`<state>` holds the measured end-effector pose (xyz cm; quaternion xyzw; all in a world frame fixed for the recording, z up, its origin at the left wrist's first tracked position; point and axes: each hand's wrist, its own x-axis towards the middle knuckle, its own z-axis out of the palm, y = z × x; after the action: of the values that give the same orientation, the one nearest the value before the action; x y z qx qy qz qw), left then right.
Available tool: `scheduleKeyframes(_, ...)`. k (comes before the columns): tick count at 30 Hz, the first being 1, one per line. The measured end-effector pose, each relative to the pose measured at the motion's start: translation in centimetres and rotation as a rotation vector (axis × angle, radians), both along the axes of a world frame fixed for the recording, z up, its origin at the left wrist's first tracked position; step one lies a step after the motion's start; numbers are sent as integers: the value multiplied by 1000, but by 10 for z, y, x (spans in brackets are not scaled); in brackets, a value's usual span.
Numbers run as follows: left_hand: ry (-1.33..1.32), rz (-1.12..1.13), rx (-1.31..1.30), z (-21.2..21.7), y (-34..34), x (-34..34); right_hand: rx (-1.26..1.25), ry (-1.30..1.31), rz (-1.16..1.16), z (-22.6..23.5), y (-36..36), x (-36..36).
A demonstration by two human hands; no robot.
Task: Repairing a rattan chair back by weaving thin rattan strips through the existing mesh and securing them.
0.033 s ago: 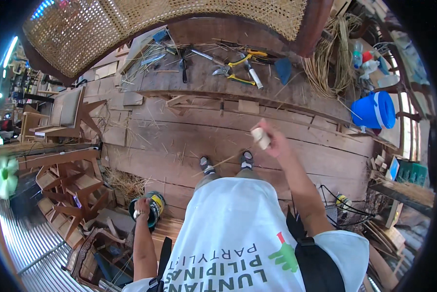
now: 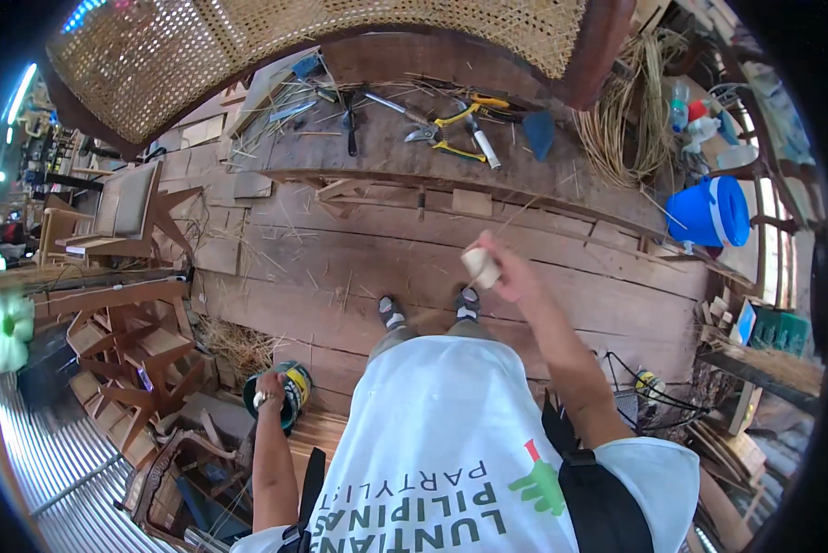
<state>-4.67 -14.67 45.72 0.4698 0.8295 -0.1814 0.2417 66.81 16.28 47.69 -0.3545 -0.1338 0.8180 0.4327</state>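
My right hand [image 2: 513,275] is closed around a pale, off-white bundle [image 2: 480,267] that looks like a small coil of cane strip. It is held in the air above the plank floor, ahead of my right shoe. My left hand [image 2: 271,389] is low on the left, over a dark green bucket [image 2: 298,387] with a yellow label. Its fingers are curled, and a small whitish thing [image 2: 260,398] shows at them; its kind is unclear. A low wooden bench [image 2: 386,152] stands in front of me, with yellow-handled pruning shears [image 2: 446,129] on it.
A woven cane panel [image 2: 340,37] in a dark wood frame overhangs the bench's far side. A rattan coil [image 2: 626,129] and a blue bucket [image 2: 709,210] are at the right. Stacked wooden chair parts [image 2: 137,350] stand at the left. Cane scraps litter the floor [image 2: 340,249].
My right hand has shifted slightly left with the pale bundle, which is turned a little differently. My left hand stays over the green bucket.
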Motion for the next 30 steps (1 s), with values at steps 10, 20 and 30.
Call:
scheduleKeyframes(10, -1134, 118, 386, 101, 230, 336, 275, -576, 97, -34, -23, -114)
scheduleKeyframes(20, -728, -284, 539, 29, 199, 298, -131, 440, -153, -7, -44, -47)
scheduleKeyframes(30, -58, -413, -30, -41, 147, 75, -224, -144, -13, -92, -74, -5)
